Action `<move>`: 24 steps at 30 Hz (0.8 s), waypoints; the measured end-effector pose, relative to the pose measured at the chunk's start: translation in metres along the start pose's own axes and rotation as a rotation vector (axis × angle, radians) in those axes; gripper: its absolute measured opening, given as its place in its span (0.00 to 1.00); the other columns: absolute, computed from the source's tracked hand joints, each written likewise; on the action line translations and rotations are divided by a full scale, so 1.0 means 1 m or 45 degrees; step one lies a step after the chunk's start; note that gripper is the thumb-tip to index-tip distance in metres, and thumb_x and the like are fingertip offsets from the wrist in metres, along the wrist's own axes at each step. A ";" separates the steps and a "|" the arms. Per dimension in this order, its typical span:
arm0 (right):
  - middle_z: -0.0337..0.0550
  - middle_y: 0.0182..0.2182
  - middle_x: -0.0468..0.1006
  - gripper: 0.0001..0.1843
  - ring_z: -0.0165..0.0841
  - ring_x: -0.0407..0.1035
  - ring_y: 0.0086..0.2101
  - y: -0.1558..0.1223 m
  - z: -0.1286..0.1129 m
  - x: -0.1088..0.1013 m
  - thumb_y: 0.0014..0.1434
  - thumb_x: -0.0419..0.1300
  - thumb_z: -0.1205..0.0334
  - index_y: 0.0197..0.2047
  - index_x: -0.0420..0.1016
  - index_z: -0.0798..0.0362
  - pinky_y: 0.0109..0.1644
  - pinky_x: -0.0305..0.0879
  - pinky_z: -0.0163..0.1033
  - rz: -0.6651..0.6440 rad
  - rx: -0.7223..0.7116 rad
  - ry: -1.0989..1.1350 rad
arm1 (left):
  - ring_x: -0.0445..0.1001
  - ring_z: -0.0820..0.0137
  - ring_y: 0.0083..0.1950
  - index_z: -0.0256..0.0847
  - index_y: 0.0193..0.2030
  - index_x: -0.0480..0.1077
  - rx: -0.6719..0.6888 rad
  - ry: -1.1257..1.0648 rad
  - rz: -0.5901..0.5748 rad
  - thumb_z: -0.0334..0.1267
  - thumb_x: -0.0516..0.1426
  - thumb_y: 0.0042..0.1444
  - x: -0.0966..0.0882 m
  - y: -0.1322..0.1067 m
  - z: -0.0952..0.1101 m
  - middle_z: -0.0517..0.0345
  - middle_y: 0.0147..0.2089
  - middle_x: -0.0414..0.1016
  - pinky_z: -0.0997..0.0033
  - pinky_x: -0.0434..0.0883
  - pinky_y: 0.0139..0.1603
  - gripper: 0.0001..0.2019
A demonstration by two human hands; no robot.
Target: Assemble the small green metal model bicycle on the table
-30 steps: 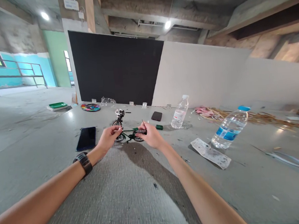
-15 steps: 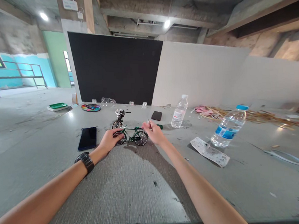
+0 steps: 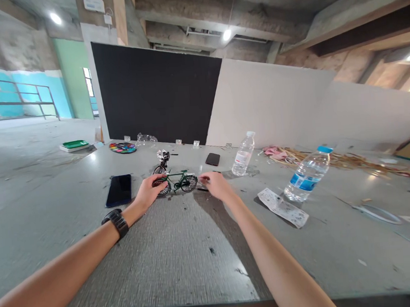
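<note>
Near the centre of the frame, a green bike (image 3: 176, 185) stands upright on the table (image 3: 156, 260), its front end toward frame left. The left hand (image 3: 148, 191) has it by that end: thumb and fingers narrow, closed about the front wheel, covering part of it. A watch (image 3: 115, 224) is on the left wrist.

Just right of the rear wheel, the right hand (image 3: 217, 184): fingers bunched, little gap between them, tips apart from the wheel. A thin dark piece (image 3: 203, 188) shows just below the fingertips; cannot tell whether it is held.

Directly behind the bike's front end, a black model (image 3: 164, 161) with bright metal parts. Left of centre, a large phone (image 3: 118, 190); beyond the right hand, a small phone (image 3: 213, 159). Right half of frame: a clear-capped bottle (image 3: 243, 154), a blue-capped bottle (image 3: 307, 177) and a paper strip (image 3: 282, 207). Toward upper left, at the table's far edge, a palette (image 3: 122, 147).
</note>
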State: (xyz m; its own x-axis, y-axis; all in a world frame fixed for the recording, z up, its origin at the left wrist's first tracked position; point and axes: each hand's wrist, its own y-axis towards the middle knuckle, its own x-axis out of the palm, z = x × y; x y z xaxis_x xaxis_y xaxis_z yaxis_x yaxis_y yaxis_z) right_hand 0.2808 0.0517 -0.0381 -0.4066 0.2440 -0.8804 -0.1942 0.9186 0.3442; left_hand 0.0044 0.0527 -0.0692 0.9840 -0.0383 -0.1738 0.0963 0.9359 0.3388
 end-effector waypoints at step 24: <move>0.53 0.47 0.82 0.13 0.40 0.77 0.45 -0.001 0.018 -0.010 0.62 0.61 0.65 0.49 0.81 0.56 0.47 0.66 0.37 -0.194 0.142 -0.164 | 0.79 0.56 0.46 0.32 0.49 0.78 0.102 0.191 0.079 0.49 0.63 0.52 -0.002 0.000 0.002 0.44 0.48 0.82 0.60 0.72 0.52 0.24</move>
State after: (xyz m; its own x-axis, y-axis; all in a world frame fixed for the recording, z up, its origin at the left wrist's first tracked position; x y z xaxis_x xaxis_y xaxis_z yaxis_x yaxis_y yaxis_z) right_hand 0.3014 0.0537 -0.0361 -0.2617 0.1305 -0.9563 -0.1419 0.9749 0.1719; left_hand 0.0026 0.0524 -0.0670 0.9557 0.0769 -0.2842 0.0534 0.9039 0.4244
